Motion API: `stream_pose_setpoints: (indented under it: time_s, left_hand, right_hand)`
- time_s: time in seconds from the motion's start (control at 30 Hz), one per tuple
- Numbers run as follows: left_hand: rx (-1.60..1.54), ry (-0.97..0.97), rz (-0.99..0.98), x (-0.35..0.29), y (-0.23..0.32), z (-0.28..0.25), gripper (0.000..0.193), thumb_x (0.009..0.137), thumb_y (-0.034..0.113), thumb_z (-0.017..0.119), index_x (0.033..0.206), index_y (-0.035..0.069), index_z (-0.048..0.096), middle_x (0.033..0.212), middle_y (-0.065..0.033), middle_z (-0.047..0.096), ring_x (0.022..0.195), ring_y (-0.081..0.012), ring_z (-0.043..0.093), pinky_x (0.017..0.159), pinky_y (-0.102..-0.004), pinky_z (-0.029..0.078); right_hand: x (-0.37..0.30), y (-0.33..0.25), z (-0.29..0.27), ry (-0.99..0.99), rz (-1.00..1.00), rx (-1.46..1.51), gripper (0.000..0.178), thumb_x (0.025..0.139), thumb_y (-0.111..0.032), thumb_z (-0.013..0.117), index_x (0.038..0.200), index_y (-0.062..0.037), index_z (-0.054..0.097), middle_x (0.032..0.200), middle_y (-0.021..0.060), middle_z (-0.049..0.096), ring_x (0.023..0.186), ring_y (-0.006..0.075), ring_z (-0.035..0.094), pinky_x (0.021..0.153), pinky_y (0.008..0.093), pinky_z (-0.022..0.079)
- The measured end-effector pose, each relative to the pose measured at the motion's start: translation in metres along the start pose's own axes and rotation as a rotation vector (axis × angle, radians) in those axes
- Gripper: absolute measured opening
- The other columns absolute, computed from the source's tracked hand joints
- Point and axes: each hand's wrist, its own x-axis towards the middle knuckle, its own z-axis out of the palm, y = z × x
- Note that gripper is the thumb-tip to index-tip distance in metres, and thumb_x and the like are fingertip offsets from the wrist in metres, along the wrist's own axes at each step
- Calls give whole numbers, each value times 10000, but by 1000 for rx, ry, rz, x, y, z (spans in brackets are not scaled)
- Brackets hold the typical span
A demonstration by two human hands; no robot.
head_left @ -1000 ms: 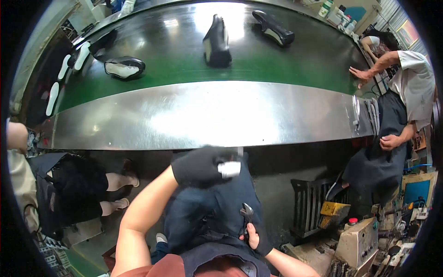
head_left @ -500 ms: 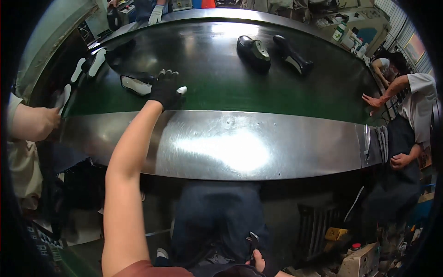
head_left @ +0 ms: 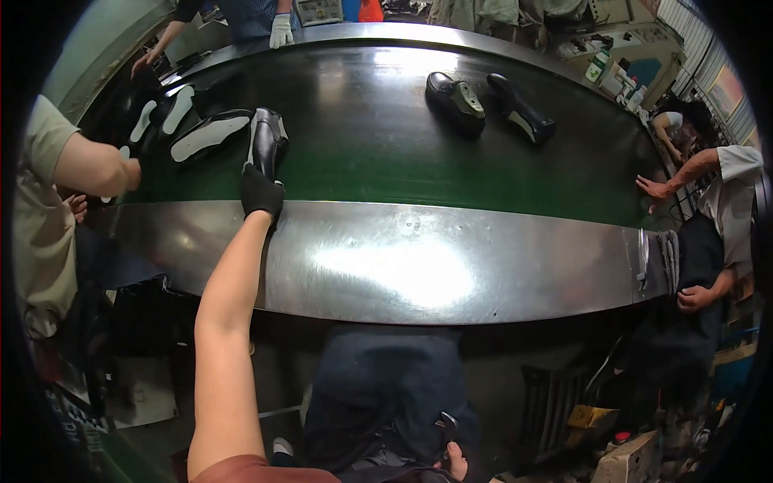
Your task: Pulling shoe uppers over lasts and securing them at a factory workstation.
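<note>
Shoe lies on the green belt near its front edge, toe away from the person, tipped on its side so the pale lining shows. The left hand, in a black glove, reaches out on a bare forearm and closes round the shoe's heel end; the fingers are curled on it, though how firm the hold is I cannot tell. The right hand sits low by the lap, at the lower edge, fingers wrapped round small dark pliers.

By my reading the work is at its handling stage: the shoe is reached and gripped but not lifted off the belt, and the tool is not yet brought to it.

Just left of the shoe lies a second one, sole up and white, with two white insoles beyond it. Farther along the belt, well apart, stand two more black shoes.

A shiny steel ledge runs along the near side of the belt. People stand at both ends; a white-gloved hand rests at the far rim.

Of packages and signs: a green and white bottle stands on the far right desk, a yellow box and a pale carton sit on the floor at lower right, and a small panel shows at top centre, too small to make out.
</note>
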Motion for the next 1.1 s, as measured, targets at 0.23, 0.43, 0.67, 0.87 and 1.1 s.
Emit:
stream_pose_setpoints:
  time_s: [0.23,0.43,0.67,0.87,1.1]
  left_hand:
    - [249,-9,665,-3,40,5,1038,819,414,752,1595,66,157,1635,-261,182,1430,-459,359,1149,-487,361]
    - [35,-437,322,-5,88,31,859,855,525,716,1453,-8,407,1359,-254,576,1148,-389,642,974,-450,508]
    - [-1350,-864,-141,-76,103,-39,583,930,590,625,1106,37,679,869,-91,672,745,-195,657,716,-290,529]
    - [-1609,-871,-72,-265,37,-91,786,907,546,661,1390,-43,466,1256,-178,600,1136,-289,623,1018,-422,506]
    - [-1186,-815,59,-378,-21,-108,910,805,423,780,1495,18,345,1420,-135,475,1314,-276,476,1110,-432,416]
  right_hand:
    - [-8,6,1,-6,27,-15,559,1056,-404,473,1551,-152,410,645,-9,513,508,98,490,564,261,488]
    - [-10,19,7,38,217,146,600,1045,-460,490,1544,-136,417,636,-8,516,495,104,515,543,263,482]
    - [-9,-13,7,37,111,210,552,1049,-433,477,1499,-116,439,762,43,607,565,125,620,567,283,532]
    - [-3,-26,1,-5,71,171,572,1064,-401,434,1513,-50,390,880,65,617,602,106,630,589,252,550]
    - [-10,-12,-5,-74,126,164,567,1071,-431,400,1523,-89,401,851,51,608,604,94,619,611,233,542]
